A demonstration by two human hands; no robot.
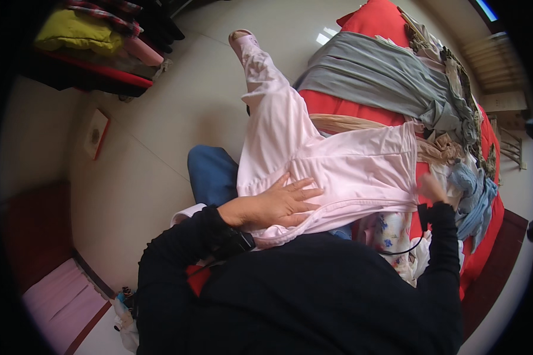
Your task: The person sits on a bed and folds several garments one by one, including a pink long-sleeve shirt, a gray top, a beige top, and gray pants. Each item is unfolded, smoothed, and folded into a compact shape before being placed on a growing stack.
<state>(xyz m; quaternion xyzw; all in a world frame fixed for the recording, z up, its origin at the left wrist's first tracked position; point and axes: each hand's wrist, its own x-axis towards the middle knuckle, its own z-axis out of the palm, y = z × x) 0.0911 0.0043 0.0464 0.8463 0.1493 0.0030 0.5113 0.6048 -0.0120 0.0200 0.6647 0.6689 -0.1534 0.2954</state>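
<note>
A pale pink cloth garment [359,168] lies spread in front of me, over my lap and on to the red-covered bed [357,105]. My left hand [284,204] rests flat on it, palm down, with the fingers spread. At the garment's right edge is my right hand [433,188], blurred, so its finger posture is unclear. I cannot tell whether it touches the cloth. Far along the garment's narrow end, a foot in a pink slipper [244,37] shows. A blue trouser knee [211,173] sticks out left of the cloth.
Beyond the garment lies a grey cloth [368,66] on the bed. A crumpled blue knit [473,195], a brown cloth [442,151] and a floral cloth [388,233] lie to the right. A yellow padded item [77,33] tops a pile at upper left. A red-edged board [97,133] is on the left.
</note>
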